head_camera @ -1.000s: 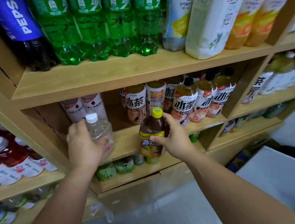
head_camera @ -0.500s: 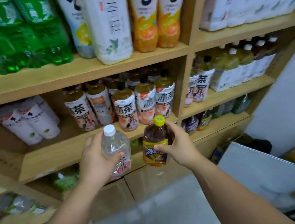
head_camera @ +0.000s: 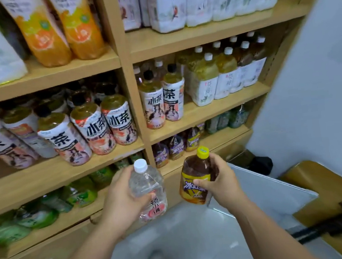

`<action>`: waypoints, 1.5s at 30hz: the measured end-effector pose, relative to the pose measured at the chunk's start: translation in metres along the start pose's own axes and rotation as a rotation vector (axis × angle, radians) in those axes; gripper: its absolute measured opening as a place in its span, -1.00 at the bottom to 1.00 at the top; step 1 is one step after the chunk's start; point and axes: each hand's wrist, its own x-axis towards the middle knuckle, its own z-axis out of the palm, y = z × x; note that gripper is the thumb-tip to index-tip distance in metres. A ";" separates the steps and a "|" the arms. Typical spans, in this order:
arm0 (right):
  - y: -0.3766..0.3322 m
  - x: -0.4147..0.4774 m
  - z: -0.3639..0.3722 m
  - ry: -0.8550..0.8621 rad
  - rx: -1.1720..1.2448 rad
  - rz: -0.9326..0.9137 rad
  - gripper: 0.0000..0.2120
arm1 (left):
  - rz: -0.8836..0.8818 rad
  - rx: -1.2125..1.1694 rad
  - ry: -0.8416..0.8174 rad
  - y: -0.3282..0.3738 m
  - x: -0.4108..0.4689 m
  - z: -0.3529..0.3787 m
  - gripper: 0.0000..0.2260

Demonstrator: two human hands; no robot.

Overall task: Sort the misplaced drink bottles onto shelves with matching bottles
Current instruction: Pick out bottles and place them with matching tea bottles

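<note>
My left hand [head_camera: 121,201] grips a clear bottle [head_camera: 149,190] with a white cap and a pink label. My right hand [head_camera: 222,181] grips a brown tea bottle [head_camera: 197,180] with a yellow cap and yellow label. I hold both upright in front of the lowest shelves. Matching brown yellow-label bottles [head_camera: 176,147] stand on the low shelf [head_camera: 224,138] of the right bay, just above and behind the tea bottle.
Wooden shelving fills the view, with a vertical divider [head_camera: 131,95] between two bays. Tea bottles with black caps [head_camera: 95,123] crowd the middle left shelf, green bottles [head_camera: 35,215] lie below. A white wall [head_camera: 311,88] stands right; a tan object [head_camera: 333,193] lies low right.
The view has swung right across the shelving. Both hands have carried their bottles right and lower, away from the left bay and towards the right bay's low shelf.
</note>
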 end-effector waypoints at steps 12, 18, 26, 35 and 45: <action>0.031 0.091 -0.073 0.022 -0.172 0.049 -0.19 | -0.030 -0.092 -0.035 0.028 0.114 0.104 -0.29; 0.056 0.138 -0.109 0.022 -0.161 0.088 -0.15 | -0.084 -0.080 -0.037 0.049 0.146 0.146 -0.28; 0.121 0.231 -0.136 -0.127 -0.252 0.026 -0.27 | -0.186 -0.099 0.125 0.036 0.153 0.238 -0.30; 0.191 0.334 -0.107 -0.200 -0.349 -0.151 -0.25 | -0.206 -0.055 0.261 -0.004 0.172 0.327 -0.35; 0.222 0.379 -0.080 -0.222 -0.405 -0.193 -0.36 | -0.190 0.006 0.337 -0.045 0.195 0.366 -0.28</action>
